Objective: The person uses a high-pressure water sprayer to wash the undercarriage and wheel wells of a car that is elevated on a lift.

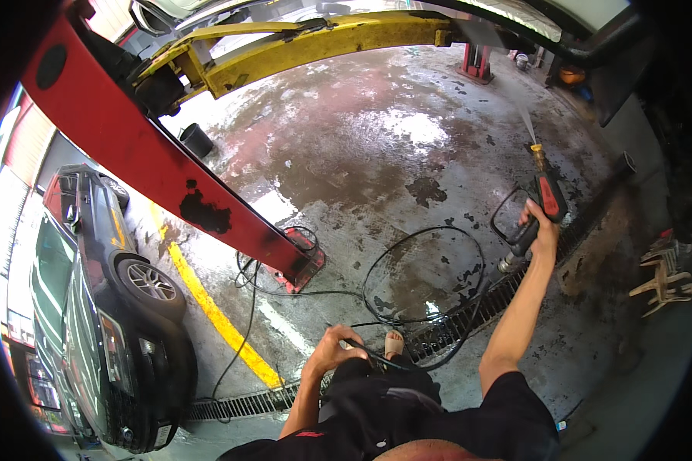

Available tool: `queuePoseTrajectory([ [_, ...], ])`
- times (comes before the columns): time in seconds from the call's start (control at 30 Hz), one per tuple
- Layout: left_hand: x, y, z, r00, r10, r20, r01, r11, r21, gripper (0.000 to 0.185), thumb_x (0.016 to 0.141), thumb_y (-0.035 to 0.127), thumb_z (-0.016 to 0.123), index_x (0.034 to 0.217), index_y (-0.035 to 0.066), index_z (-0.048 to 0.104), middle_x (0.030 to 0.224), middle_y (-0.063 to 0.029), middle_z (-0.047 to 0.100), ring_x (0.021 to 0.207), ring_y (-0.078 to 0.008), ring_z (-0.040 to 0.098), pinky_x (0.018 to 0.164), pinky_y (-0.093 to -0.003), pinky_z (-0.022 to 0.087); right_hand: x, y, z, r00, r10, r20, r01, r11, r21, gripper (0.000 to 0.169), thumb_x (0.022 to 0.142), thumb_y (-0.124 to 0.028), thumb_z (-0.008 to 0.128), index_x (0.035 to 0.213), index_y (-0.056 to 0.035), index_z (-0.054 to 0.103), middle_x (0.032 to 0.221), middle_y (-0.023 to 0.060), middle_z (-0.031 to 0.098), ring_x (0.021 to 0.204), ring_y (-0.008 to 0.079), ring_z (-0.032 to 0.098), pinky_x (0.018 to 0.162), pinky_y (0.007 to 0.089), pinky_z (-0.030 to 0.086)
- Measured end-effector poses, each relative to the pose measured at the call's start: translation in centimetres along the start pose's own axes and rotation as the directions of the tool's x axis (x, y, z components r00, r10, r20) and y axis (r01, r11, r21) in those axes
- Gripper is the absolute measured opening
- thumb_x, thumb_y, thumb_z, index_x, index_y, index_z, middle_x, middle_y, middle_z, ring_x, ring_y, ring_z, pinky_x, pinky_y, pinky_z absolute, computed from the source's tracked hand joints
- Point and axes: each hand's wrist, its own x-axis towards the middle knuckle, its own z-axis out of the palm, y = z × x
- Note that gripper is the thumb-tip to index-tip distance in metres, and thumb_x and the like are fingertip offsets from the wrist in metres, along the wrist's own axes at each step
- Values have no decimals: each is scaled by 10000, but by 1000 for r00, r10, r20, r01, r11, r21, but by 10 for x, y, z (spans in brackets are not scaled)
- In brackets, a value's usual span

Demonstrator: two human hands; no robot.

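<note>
My right hand (pixel 541 226) grips a black and red pressure washer spray gun (pixel 549 193) by its handle. From its yellow nozzle (pixel 536 148) a fan of water (pixel 526 118) sprays away from me toward the far floor. The black hose (pixel 464 346) runs from the gun's lower end down toward my waist. In front of my thighs my left hand (pixel 335 349) is closed around the hose. A wide loop of the same kind of hose (pixel 364 271) lies on the wet concrete floor (pixel 334 201) between my hands and the red post.
A red lift post (pixel 167 173) with yellow arms (pixel 334 46) stands at the left. Beyond it is a dark parked car (pixel 101 322). A black bucket (pixel 196 140) sits behind the post. A drain grate (pixel 490 308) crosses the floor by my feet; stacked plastic stools (pixel 666 274) stand right.
</note>
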Motion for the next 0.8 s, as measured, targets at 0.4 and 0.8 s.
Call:
queuePoseTrajectory([
  [0.4, 63, -41, 51, 874, 98, 476, -134, 990, 42, 352, 861, 357, 839, 949, 31, 738, 954, -102, 720, 935, -302, 691, 793, -425, 518, -14, 38, -47, 985, -143, -97, 136, 988, -75, 147, 863, 6, 766, 962, 18, 658, 735, 60, 610, 607, 170, 580, 604, 325, 473],
  [0.8, 95, -64, 117, 673, -155, 724, 83, 987, 134, 455, 991, 451, 669, 1077, 4, 679, 1019, -194, 702, 991, -371, 681, 853, -446, 521, -35, 66, -51, 970, -198, -141, 171, 968, -183, 274, 840, 53, 795, 1095, 36, 697, 798, 54, 684, 617, 117, 599, 590, 269, 494],
])
